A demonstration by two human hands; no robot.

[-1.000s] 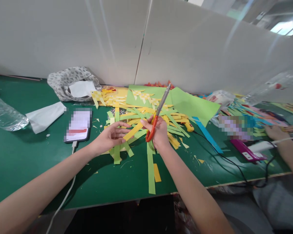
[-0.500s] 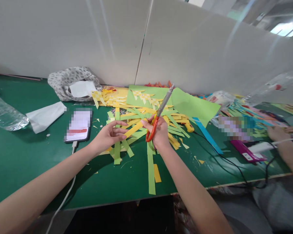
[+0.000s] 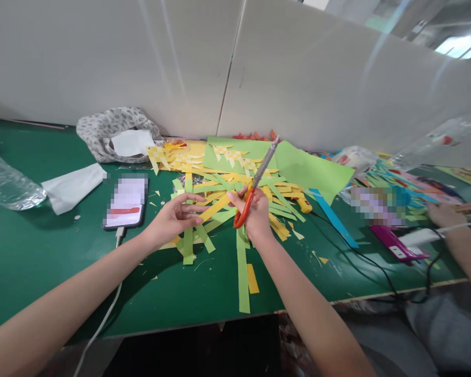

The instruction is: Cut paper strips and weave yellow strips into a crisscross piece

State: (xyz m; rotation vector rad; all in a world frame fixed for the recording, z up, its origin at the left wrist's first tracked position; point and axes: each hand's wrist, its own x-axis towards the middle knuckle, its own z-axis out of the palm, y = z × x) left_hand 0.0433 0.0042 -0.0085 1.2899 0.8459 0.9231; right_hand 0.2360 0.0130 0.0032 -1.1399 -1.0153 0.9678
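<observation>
Right hand (image 3: 258, 215): grip holds scissors (image 3: 256, 180), blades toward one o'clock, thumb on yellow strip (image 3: 219, 206) over paper pile (image 3: 221, 219). Left hand (image 3: 178, 215) at strip's eight-o'clock end, fingers half-curled; whether pinching, cannot tell.

Bare, slender forearms (image 3: 98, 275) end in long, seemingly tapered fingers (image 3: 193, 208).

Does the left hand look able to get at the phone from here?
Probably yes. The phone lies face up on the green table, close to the left hand, and nothing bulky stands between them; the white plug sits at its near end, away from that gap.
</observation>
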